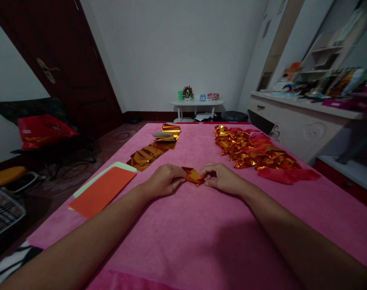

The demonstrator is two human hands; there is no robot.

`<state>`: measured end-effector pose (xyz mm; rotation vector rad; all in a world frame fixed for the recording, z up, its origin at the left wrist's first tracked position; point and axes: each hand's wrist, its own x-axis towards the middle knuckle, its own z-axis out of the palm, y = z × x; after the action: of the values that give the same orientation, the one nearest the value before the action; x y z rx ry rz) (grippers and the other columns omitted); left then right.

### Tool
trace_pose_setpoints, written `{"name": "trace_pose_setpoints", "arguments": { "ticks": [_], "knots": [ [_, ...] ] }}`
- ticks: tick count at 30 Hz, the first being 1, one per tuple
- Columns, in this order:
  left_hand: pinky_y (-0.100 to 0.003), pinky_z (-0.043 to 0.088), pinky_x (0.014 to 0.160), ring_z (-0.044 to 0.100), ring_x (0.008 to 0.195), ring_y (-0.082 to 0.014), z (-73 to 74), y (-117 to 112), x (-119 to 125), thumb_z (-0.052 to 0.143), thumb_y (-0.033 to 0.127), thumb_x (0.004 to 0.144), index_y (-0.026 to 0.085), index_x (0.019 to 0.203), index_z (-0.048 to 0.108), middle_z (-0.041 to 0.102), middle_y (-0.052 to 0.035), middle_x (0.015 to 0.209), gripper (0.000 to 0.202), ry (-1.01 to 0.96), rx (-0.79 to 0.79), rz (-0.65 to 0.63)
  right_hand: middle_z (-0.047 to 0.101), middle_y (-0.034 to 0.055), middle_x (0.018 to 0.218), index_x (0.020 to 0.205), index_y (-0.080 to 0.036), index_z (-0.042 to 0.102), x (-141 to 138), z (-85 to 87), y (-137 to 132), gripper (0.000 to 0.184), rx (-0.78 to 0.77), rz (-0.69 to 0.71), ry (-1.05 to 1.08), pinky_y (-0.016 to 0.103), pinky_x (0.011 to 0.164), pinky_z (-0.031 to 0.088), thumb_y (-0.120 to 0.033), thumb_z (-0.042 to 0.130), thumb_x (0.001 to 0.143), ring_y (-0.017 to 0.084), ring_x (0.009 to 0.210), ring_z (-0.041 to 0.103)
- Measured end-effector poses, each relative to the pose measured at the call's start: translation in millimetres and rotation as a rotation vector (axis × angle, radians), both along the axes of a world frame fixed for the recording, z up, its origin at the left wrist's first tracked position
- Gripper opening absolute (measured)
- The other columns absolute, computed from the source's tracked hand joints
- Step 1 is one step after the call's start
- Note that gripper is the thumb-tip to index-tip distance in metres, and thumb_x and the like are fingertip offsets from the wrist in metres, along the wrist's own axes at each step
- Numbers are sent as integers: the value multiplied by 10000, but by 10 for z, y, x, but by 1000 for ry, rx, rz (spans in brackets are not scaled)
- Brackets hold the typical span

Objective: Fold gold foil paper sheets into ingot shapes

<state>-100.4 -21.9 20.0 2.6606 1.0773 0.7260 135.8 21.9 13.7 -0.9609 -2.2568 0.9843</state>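
Observation:
Between my two hands, low over the pink cloth [183,229], is a small piece of gold foil paper [192,175] with folded edges. My left hand [165,180] pinches its left end between thumb and fingers. At the other end my right hand [220,177] is closed on the foil, fingers curled. Beyond my left hand lie flat gold foil sheets [149,155], overlapping one another, with a shiny gold roll [171,129] behind them. Crinkled, shaped gold foil pieces [240,147] lie in rows past my right hand, beside red ones [289,175].
Orange paper sheets [103,191] rest on pale green paper [123,165] at the table's left edge. A white side table [197,103] stands against the far wall. On the right is a cluttered white dresser [298,114]; on the left, a chair holds a red bag [44,131].

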Motion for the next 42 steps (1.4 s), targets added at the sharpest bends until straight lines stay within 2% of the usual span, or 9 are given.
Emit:
{"name": "trace_pose_setpoints", "arguments": {
  "ticks": [5,11,16,20,23,27,31,36,42],
  "knots": [
    [-293,450,822,638,868,-185,14,-34,7,532,219,817,201,946,700,701,-80,920,213,-7,-7,-12,624,22,789,801,-154,720,-2,1,-14,240,32,-14,-26,228,618,432,-73,560,641,116,663,537],
    [-245,434,677,614,696,-152,-24,-36,29,520,227,823,173,909,692,691,-58,800,199,-111,-88,150,612,6,759,813,-152,713,-18,50,-40,242,-5,-17,-27,226,614,421,-73,576,629,112,652,517],
    [-224,392,607,562,611,-123,-8,-40,36,505,249,835,158,843,679,667,-36,730,197,-113,-96,179,583,-7,729,816,-150,702,-34,27,-38,217,7,-29,-10,224,596,407,-75,605,637,107,632,493],
    [-222,392,601,556,604,-115,-12,-47,22,488,241,842,156,842,659,659,-25,727,191,-108,-90,168,590,8,766,826,-166,704,-19,-7,-33,163,167,-24,-17,230,619,412,-100,610,711,118,672,521],
    [-240,417,656,596,692,-134,-12,-62,9,499,234,834,172,925,644,677,-29,820,182,-40,-40,138,604,21,793,838,-187,705,-1,-17,-41,167,331,16,-46,245,693,421,-107,565,793,133,744,553],
    [-311,426,775,606,857,-187,47,-121,47,538,304,827,205,1124,591,674,-59,959,318,139,168,70,607,26,828,876,-200,682,-18,15,-116,144,492,74,-117,250,726,418,-153,549,850,139,788,567],
    [-343,422,757,593,824,-202,105,-216,148,525,418,843,197,1036,636,665,-70,883,314,258,311,58,612,28,839,853,-187,652,-87,89,-252,115,583,153,-192,251,728,414,-153,542,853,142,789,563],
    [-272,436,657,593,706,-147,8,-299,160,440,268,907,182,901,684,659,-59,767,259,230,292,79,627,15,878,848,-188,648,-138,100,-302,102,510,182,-124,237,715,415,-118,593,798,134,804,569],
    [-256,481,719,616,793,-143,-112,-357,37,473,223,897,176,923,687,695,-57,859,220,45,180,52,644,6,907,881,-231,701,-181,54,-284,195,315,172,20,240,773,426,-99,588,794,131,860,588]
  ]
}}
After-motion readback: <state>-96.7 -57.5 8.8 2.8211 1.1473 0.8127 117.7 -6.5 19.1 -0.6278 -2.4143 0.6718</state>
